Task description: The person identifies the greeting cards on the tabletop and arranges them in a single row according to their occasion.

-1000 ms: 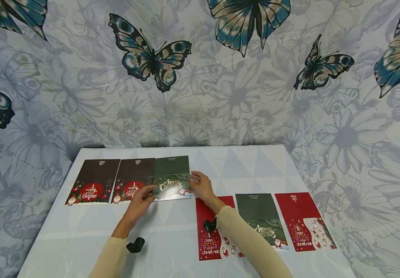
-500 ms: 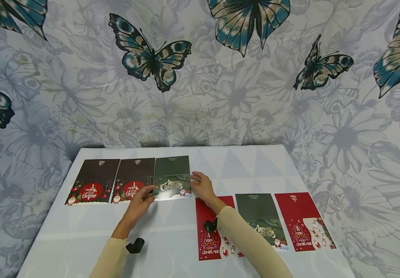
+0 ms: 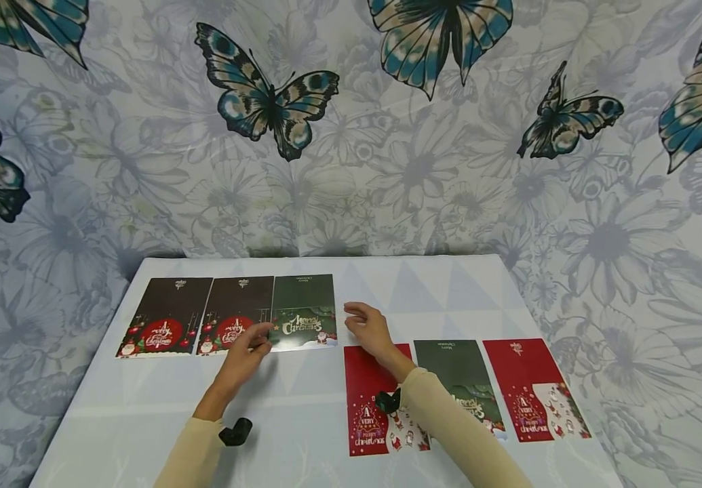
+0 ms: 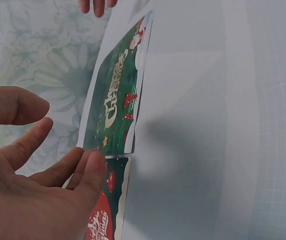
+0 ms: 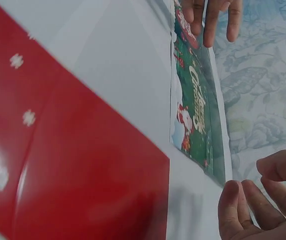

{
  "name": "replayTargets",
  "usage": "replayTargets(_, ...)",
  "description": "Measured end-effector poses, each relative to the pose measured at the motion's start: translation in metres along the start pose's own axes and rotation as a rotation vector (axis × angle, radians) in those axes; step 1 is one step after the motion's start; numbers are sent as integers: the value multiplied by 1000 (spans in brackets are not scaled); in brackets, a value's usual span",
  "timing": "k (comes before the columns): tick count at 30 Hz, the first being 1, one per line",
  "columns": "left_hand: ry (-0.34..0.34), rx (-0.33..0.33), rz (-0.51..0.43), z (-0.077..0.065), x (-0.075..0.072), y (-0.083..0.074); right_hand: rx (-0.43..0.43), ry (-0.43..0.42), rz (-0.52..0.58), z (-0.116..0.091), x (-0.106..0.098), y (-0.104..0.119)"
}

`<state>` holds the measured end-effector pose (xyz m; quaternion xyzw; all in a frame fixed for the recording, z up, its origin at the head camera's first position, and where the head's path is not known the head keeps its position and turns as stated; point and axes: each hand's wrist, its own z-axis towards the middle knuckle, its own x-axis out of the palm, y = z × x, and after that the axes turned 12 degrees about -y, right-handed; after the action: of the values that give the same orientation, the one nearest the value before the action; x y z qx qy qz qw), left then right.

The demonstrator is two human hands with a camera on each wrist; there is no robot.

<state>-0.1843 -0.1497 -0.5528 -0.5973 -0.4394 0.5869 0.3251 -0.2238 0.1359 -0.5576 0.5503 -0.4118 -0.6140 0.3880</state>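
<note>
Lying on table (image 3: 302, 420), green card (image 3: 304, 298) between left hand (image 3: 245, 352) and right hand (image 3: 372, 333); both empty, fingers relaxed and parted.

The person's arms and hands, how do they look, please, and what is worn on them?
The left sleeve and right sleeve are long, plain and cream-yellow. A small black device sits by each cuff. The left hand and right hand are ungloved.

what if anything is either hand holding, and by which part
Nothing is visibly gripped. The left hand is by the lower left corner of the rear green card, touch unclear; the right hand is apart from it.
</note>
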Motion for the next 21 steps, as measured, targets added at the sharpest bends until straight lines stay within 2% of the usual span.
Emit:
replayTargets(10, 27, 45, -63, -4, 10, -9, -42, -30, -62, -9, -37, -9)
replayTargets(17, 98, 103, -84, -3, 25, -20, -83, -63, -68, -10, -57, -15)
replayTargets(21, 133, 111, -115, -3, 35, -30, -85, -64, -68, -11, -68, -13)
